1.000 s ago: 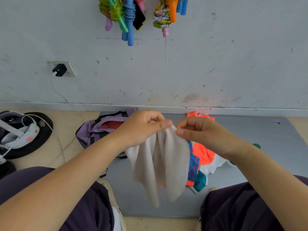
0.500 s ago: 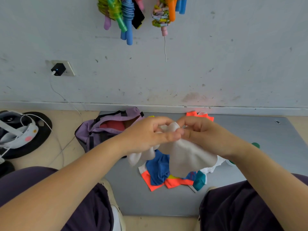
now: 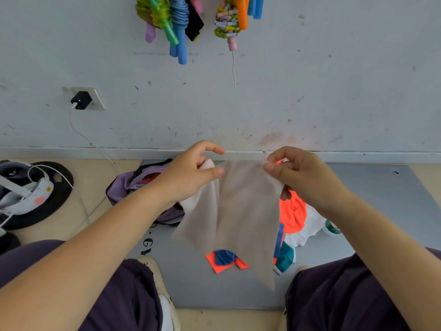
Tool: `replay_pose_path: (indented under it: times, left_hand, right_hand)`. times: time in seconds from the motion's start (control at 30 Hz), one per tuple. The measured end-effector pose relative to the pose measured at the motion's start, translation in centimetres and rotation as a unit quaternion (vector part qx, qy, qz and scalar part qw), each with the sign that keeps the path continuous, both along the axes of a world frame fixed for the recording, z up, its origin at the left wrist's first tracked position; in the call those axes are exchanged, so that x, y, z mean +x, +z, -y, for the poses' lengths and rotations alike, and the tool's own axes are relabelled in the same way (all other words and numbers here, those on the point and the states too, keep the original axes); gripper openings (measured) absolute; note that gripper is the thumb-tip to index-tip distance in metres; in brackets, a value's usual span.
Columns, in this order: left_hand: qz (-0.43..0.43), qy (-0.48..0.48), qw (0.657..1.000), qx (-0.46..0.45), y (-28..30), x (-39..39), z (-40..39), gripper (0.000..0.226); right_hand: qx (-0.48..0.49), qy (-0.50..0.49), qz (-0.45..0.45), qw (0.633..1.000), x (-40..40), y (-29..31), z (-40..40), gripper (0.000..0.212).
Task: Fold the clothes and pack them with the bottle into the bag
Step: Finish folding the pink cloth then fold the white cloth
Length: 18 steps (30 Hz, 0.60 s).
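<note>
A thin beige cloth [image 3: 241, 211] hangs in the air in front of me. My left hand [image 3: 191, 173] pinches its upper left corner and my right hand [image 3: 298, 173] pinches its upper right corner, so its top edge is stretched between them. Beneath it, on the grey mat [image 3: 381, 199], lies a pile of orange, blue, teal and white clothes [image 3: 293, 216]. A bottle with a green and white label [image 3: 331, 228] lies at the pile's right edge, mostly hidden. The purple bag [image 3: 133, 185] sits open at the mat's far left corner, partly behind my left arm.
The wall is close ahead, with coloured skipping ropes [image 3: 176, 22] hanging on it and a charger [image 3: 81, 100] in a socket; its cable runs down to the floor. A white headset on a black round base [image 3: 28, 192] sits at the left. My knees frame the mat's near edge.
My hands were close together with the cloth bunched between them; now they have moved apart and higher, spreading the cloth so it hangs flat.
</note>
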<state>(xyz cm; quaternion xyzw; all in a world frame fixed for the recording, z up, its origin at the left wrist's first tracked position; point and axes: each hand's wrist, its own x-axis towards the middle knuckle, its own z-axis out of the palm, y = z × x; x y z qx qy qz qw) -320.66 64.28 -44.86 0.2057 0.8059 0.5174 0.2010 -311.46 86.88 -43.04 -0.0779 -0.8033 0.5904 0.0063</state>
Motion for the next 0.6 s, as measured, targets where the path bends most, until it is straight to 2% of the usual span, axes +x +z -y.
replay_pose_path:
  times: [0.07,0.23,0.3,0.4,0.6]
  left_hand:
    - [-0.007,-0.033,0.999,0.001,0.5,0.4,0.0,0.037]
    - [-0.001,-0.128,0.992,0.021,1.3,1.5,-0.3,0.048]
    - [-0.006,-0.15,0.988,0.025,1.5,1.8,-0.3,0.048]
    - [-0.017,-0.132,0.991,0.016,1.5,1.9,-0.4,0.04]
    - [-0.003,-0.09,0.994,-0.053,1.4,1.0,0.1,0.003]
  right_hand:
    - [0.0,0.021,0.002,1.0,0.1,-0.1,0.1,0.013]
    - [-0.025,0.147,0.042,0.988,0.7,-0.2,0.9,0.038]
    - [-0.021,0.172,0.066,0.983,0.7,-0.2,1.1,0.034]
    - [0.003,0.163,0.079,0.983,0.7,-0.1,1.0,0.009]
    - [0.013,0.092,0.057,0.994,0.5,0.2,0.3,0.011]
